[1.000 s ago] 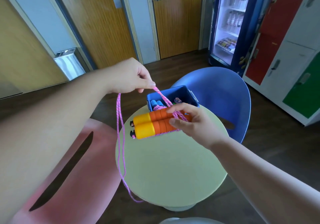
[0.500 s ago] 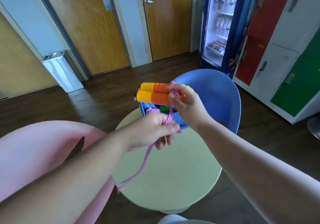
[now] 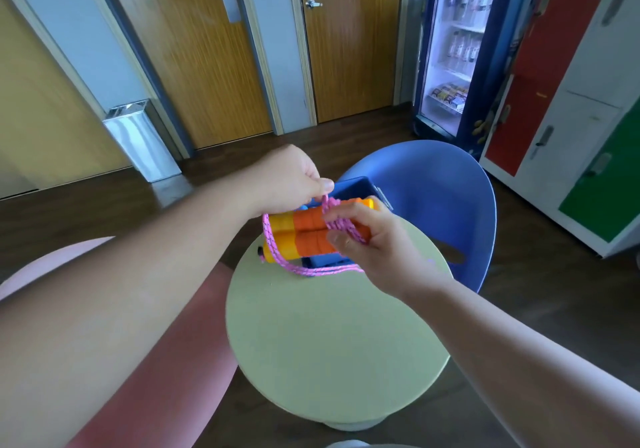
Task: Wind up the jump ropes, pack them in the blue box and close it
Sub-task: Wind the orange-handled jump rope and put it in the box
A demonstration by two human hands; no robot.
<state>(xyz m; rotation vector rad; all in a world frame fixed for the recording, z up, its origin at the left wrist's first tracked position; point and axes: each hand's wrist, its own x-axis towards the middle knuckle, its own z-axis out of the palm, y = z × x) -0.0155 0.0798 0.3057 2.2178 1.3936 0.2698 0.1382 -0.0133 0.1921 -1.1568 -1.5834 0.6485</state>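
Note:
My right hand (image 3: 377, 250) grips the two orange-and-yellow handles (image 3: 298, 233) of a jump rope, held side by side above the far part of the round green table (image 3: 332, 343). Pink rope (image 3: 311, 270) is wound around the handles, with a loop hanging under them. My left hand (image 3: 291, 177) pinches the pink rope just above the handles. The open blue box (image 3: 356, 186) stands on the table behind the handles, mostly hidden by them; its contents are not visible now.
A blue chair (image 3: 433, 198) stands behind the table and a pink chair (image 3: 166, 361) at its left. A metal bin (image 3: 138, 139) sits by the wall, a drinks fridge (image 3: 457, 49) and coloured lockers (image 3: 571, 101) at the right.
My left hand has risen from below the handles to above them, carrying the rope around. The long hanging loop is now short. The handles came down nearer the table.

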